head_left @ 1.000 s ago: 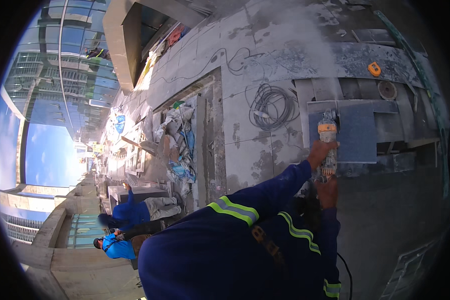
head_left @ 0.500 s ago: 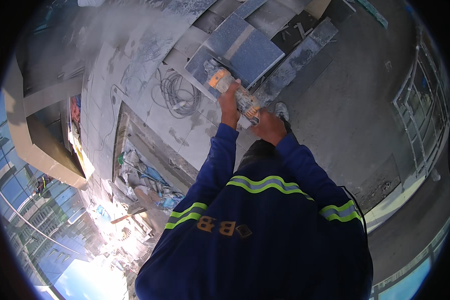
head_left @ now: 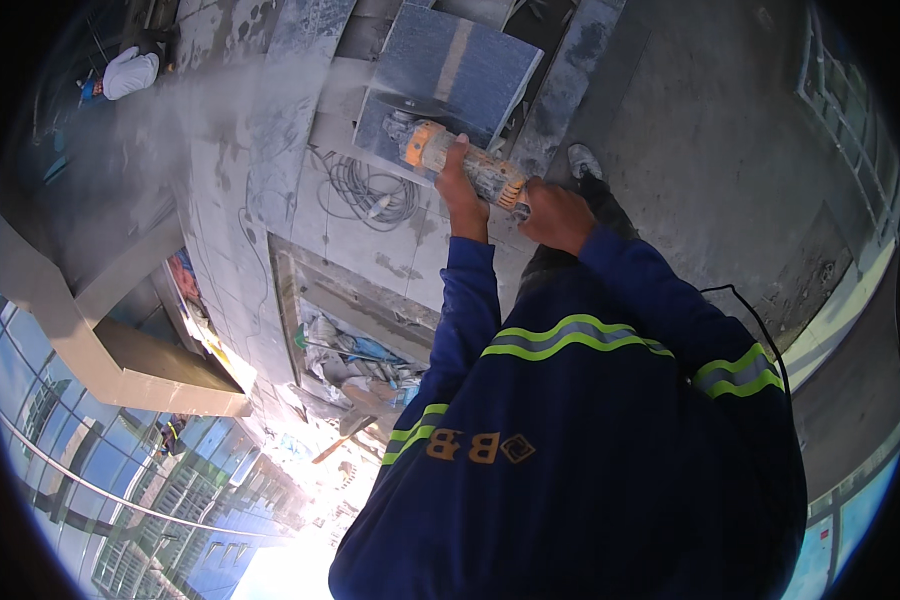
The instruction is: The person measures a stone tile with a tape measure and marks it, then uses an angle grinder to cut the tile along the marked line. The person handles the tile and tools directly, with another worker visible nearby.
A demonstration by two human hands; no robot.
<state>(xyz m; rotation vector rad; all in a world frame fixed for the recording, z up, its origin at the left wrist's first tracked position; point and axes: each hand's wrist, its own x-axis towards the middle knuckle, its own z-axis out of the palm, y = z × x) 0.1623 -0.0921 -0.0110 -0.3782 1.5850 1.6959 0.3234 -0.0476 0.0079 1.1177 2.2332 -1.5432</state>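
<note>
An orange angle grinder [head_left: 486,174], coated in pale dust, is held in both my hands. My left hand [head_left: 458,196] wraps round its body behind the orange head, and my right hand [head_left: 558,216] grips the rear end. The grinder's dark disc [head_left: 417,106] lies against a blue-grey stone slab [head_left: 500,72], which has a lighter stripe across it. From that spot a dust plume [head_left: 225,95] streams to the left. How deep the disc sits in the slab cannot be made out.
A coiled cable [head_left: 370,200] lies on the paving left of the grinder. Nearer is a recess with rubble and bags [head_left: 345,350]. Long stone strips [head_left: 575,85] lie beside the slab. A metal frame [head_left: 850,120] stands at right. A person in white [head_left: 130,73] is at far left.
The view has turned, so the slab and grinder appear farther up and left. The person in white shows more fully. Both hands keep their hold on the grinder, and dust still streams left.
</note>
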